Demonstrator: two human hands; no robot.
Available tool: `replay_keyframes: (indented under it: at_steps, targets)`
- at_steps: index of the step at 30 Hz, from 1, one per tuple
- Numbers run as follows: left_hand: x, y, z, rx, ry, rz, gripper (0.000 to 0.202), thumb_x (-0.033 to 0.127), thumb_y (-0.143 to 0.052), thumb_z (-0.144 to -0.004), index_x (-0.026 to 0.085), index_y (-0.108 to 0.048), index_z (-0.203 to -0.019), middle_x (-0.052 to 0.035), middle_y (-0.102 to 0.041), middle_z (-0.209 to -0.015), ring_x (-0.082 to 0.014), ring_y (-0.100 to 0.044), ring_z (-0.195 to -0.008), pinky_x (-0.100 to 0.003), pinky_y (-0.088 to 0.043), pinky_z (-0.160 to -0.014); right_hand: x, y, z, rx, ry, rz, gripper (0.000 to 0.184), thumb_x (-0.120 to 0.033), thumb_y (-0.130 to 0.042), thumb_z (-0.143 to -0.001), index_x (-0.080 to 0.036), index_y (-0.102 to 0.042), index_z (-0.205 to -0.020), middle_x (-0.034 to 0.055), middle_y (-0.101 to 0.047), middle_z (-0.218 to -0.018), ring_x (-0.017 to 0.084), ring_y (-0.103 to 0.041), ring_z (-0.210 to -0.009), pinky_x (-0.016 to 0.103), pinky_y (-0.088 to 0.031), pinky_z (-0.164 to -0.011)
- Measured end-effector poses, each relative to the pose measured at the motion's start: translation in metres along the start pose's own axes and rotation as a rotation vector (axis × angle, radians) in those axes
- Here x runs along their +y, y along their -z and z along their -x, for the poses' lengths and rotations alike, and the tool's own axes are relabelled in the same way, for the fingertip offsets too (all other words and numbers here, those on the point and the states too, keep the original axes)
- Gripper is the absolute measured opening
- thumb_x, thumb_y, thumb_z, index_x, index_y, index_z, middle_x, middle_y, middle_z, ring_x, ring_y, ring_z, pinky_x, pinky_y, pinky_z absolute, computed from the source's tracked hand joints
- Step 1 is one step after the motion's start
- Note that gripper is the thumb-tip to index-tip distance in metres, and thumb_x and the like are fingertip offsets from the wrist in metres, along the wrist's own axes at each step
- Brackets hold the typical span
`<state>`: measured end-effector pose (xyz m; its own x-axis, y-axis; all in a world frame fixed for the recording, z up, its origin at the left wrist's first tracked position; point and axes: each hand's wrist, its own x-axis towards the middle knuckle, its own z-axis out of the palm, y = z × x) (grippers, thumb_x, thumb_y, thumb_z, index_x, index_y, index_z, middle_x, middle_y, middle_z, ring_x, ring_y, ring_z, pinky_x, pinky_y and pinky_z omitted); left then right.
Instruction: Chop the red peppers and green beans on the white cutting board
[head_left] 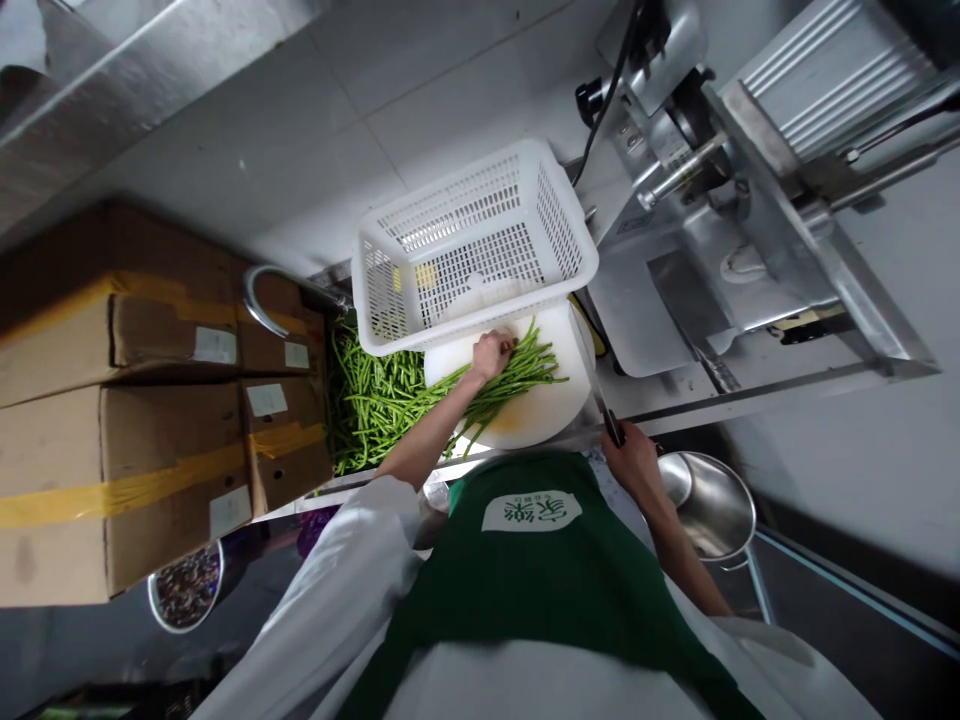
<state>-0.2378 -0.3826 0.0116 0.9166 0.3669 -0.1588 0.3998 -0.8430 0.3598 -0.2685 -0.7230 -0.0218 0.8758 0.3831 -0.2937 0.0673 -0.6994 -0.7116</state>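
My left hand (pixel 492 355) is closed over the upper side of a bunch of long green beans (pixel 525 378), its fingers curled. The bunch lies slantwise across a round white cutting board (pixel 517 428), with its ends fanned out to the right. In my right hand (pixel 631 458) is the black handle of a kitchen knife (pixel 614 428). The blade, seen nearly edge-on, points away from me beside the board's right edge, apart from the beans. To the left of the board lies a large heap of loose green beans (pixel 375 400).
Behind the board a white perforated basket (pixel 474 322) stands tilted. Cardboard boxes (pixel 172 430) are stacked at the left. A metal slicing machine (pixel 780 220) occupies the right. Below the counter edge are a steel pot (pixel 720 510) and a bucket with dark contents (pixel 187 588).
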Motion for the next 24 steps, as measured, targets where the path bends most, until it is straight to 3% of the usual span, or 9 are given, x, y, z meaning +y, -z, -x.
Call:
replay_keyframes:
  at_steps: [3, 5, 10, 14, 18, 21, 24]
  targets:
    - [-0.026, 0.013, 0.020, 0.053, -0.001, 0.012, 0.029, 0.018, -0.055, -0.089, 0.017, -0.075, -0.111, -0.0119, -0.067, -0.112, -0.0215, -0.063, -0.101, -0.031, -0.047, -0.099, -0.008, -0.007, 0.001, -0.007, 0.046, 0.010, 0.026, -0.033, -0.047, -0.089, -0.015, -0.065, -0.096, 0.0126, -0.068, -0.092, 0.024, -0.061, -0.087, 0.030, -0.042, -0.077]
    - [-0.041, 0.021, 0.029, 0.061, 0.067, -0.007, 0.035, 0.017, -0.054, -0.088, 0.016, -0.072, -0.119, -0.0126, -0.069, -0.111, -0.0225, -0.064, -0.101, -0.033, -0.047, -0.099, -0.012, -0.011, 0.001, -0.027, 0.097, 0.027, 0.026, -0.032, -0.046, -0.089, -0.014, -0.064, -0.093, 0.0124, -0.067, -0.090, 0.023, -0.060, -0.084, 0.030, -0.042, -0.077]
    - [-0.058, 0.033, 0.030, -0.146, 0.210, 0.075, 0.025, 0.018, -0.064, -0.080, 0.013, -0.077, -0.100, -0.0073, -0.073, -0.085, -0.0174, -0.064, -0.076, -0.026, -0.049, -0.076, -0.007, -0.009, 0.001, -0.063, 0.174, 0.023, 0.026, -0.033, -0.048, -0.088, -0.015, -0.065, -0.094, 0.0104, -0.066, -0.090, 0.022, -0.060, -0.083, 0.030, -0.041, -0.076]
    - [-0.043, 0.024, 0.015, 0.020, 0.254, 0.151, 0.022, 0.018, -0.062, -0.080, 0.011, -0.075, -0.096, -0.0060, -0.072, -0.080, -0.0150, -0.060, -0.070, -0.025, -0.048, -0.070, 0.001, 0.001, 0.001, -0.045, 0.095, 0.019, 0.028, -0.036, -0.050, -0.088, -0.016, -0.067, -0.096, 0.0099, -0.068, -0.089, 0.023, -0.061, -0.083, 0.029, -0.041, -0.075]
    - [-0.010, 0.000, 0.001, 0.125, 0.142, 0.188, 0.023, 0.014, -0.057, -0.084, 0.010, -0.074, -0.099, -0.0090, -0.073, -0.089, -0.0154, -0.062, -0.077, -0.026, -0.049, -0.077, 0.006, 0.003, 0.002, -0.041, 0.040, -0.008, 0.031, -0.037, -0.051, -0.089, -0.015, -0.069, -0.100, 0.0102, -0.069, -0.086, 0.023, -0.062, -0.081, 0.029, -0.041, -0.072]
    - [0.006, -0.010, -0.003, 0.019, 0.024, 0.137, 0.021, 0.014, -0.056, -0.086, 0.011, -0.075, -0.095, -0.0099, -0.073, -0.092, -0.0173, -0.063, -0.082, -0.028, -0.049, -0.084, 0.008, 0.000, 0.003, -0.045, 0.014, -0.019, 0.034, -0.038, -0.051, -0.088, -0.014, -0.070, -0.105, 0.0105, -0.070, -0.086, 0.024, -0.063, -0.082, 0.029, -0.041, -0.071]
    - [0.007, -0.008, -0.004, -0.118, -0.028, 0.046, 0.025, 0.011, -0.053, -0.086, 0.012, -0.076, -0.094, -0.0099, -0.073, -0.093, -0.0201, -0.064, -0.088, -0.029, -0.049, -0.088, 0.009, -0.003, 0.004, -0.048, 0.012, -0.028, 0.037, -0.037, -0.051, -0.088, -0.014, -0.069, -0.109, 0.0111, -0.070, -0.088, 0.025, -0.064, -0.083, 0.030, -0.042, -0.072]
